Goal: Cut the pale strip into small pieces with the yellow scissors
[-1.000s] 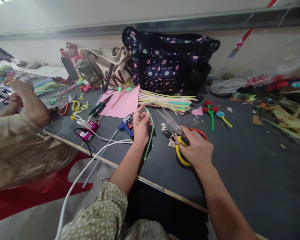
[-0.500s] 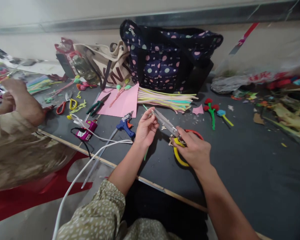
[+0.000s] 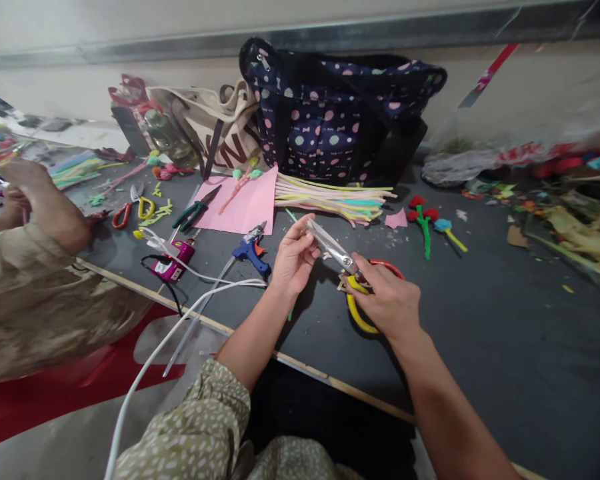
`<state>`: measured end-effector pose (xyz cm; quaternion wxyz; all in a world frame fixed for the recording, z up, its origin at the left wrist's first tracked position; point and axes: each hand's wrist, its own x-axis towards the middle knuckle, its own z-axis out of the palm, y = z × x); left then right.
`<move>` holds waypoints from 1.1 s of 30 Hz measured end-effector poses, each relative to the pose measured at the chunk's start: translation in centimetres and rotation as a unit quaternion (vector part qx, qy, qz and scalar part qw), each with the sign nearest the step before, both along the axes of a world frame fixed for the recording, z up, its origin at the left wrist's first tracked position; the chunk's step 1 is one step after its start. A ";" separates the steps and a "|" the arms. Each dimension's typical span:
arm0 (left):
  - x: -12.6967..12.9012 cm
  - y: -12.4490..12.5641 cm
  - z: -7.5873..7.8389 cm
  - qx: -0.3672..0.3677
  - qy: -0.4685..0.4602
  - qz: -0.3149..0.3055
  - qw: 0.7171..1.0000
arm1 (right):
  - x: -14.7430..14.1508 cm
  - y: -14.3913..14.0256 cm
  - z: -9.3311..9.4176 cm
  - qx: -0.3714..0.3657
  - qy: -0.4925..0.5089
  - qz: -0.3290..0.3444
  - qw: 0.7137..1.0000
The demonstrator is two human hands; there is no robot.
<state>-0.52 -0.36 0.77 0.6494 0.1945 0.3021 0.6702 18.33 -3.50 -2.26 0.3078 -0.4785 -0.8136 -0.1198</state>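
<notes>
My right hand (image 3: 387, 297) is wrapped around the handles of a pair of scissors (image 3: 330, 245), one loop yellow and the other red. The steel blades point up and left, and their tips lie right at the fingers of my left hand (image 3: 297, 257). That hand is closed in a pinch. A thin green pipe cleaner (image 3: 291, 215) shows above its fingertips, and a green end shows below the wrist side; the part between is hidden by my hand. Small pale scraps lie under the scissors.
Beyond my hands lie a bundle of pipe cleaners (image 3: 335, 197), pink paper (image 3: 253, 203) and a patterned bag (image 3: 325, 127). A blue glue gun (image 3: 253, 252) with a white cord is at left, near pliers (image 3: 195, 210). Red-green pipe-cleaner flowers (image 3: 424, 230) lie right. Another person's arm (image 3: 55, 207) is far left.
The scissor blades have come together and now look narrower and sharper. My right hand has shifted very slightly left; my left hand stays nearly in place.
</notes>
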 end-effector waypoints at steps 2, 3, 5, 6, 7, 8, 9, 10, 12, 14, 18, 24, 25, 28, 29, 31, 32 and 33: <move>0.0 0.0 0.0 -0.003 0.014 0.005 1.000 | 0.0 0.0 0.0 -0.006 -0.007 -0.006 1.000; 0.0 0.0 0.0 -0.004 0.020 0.007 1.000 | 0.0 -0.1 0.0 -0.008 -0.009 -0.009 1.000; 0.0 0.0 0.0 -0.004 0.027 0.008 1.000 | 0.0 -0.1 0.0 -0.007 -0.012 -0.011 1.000; 0.0 0.0 0.0 -0.004 0.028 0.008 1.000 | 0.0 -0.1 0.1 -0.004 -0.011 -0.009 1.000; 0.0 0.0 -0.1 -0.003 0.029 0.008 1.000 | 0.0 -0.1 0.1 -0.001 -0.010 -0.008 1.000; 0.0 0.0 -0.1 -0.003 0.029 0.008 1.000 | 0.0 -0.1 0.1 0.002 -0.010 -0.006 1.000; 0.0 0.0 -0.1 -0.004 0.029 0.008 1.000 | 0.0 -0.1 0.1 0.005 -0.010 -0.005 1.000; 0.0 0.0 -0.1 -0.005 0.028 0.008 1.000 | 0.0 -0.1 0.1 0.006 -0.010 -0.004 1.000; 0.1 0.0 0.0 -0.005 0.022 0.006 1.000 | 0.0 -0.1 0.1 0.005 -0.010 -0.001 1.000; 0.1 0.0 0.0 -0.003 0.010 0.001 1.000 | 0.0 -0.1 0.1 0.005 -0.009 0.001 1.000; 0.1 -0.1 0.0 0.007 -0.004 -0.005 1.000 | 0.0 -0.1 0.1 0.012 -0.012 -0.001 1.000; 0.1 -0.1 0.0 0.003 -0.014 -0.009 1.000 | 0.1 -0.2 0.2 0.011 -0.032 -0.010 0.999; 0.1 -0.1 0.0 0.008 -0.020 -0.012 1.000 | 0.1 -0.2 0.2 0.013 -0.033 -0.008 0.999; 0.2 0.0 0.1 0.012 -0.021 -0.011 1.000 | 0.2 -0.2 0.0 0.011 -0.031 -0.004 0.999; 0.2 0.0 0.1 0.009 -0.019 -0.008 1.000 | 0.2 -0.2 0.0 0.006 -0.026 -0.002 1.000; 0.2 -0.1 0.2 0.001 -0.018 -0.005 1.000 | 0.2 -0.1 -0.2 -0.010 -0.003 0.002 1.000; 0.1 -0.1 0.2 -0.003 -0.019 -0.005 1.000 | 0.2 -0.1 -0.2 -0.018 0.015 0.003 1.000; 0.1 -0.1 0.3 -0.005 -0.021 -0.006 1.000 | 0.2 0.0 -0.1 -0.025 0.036 0.002 0.999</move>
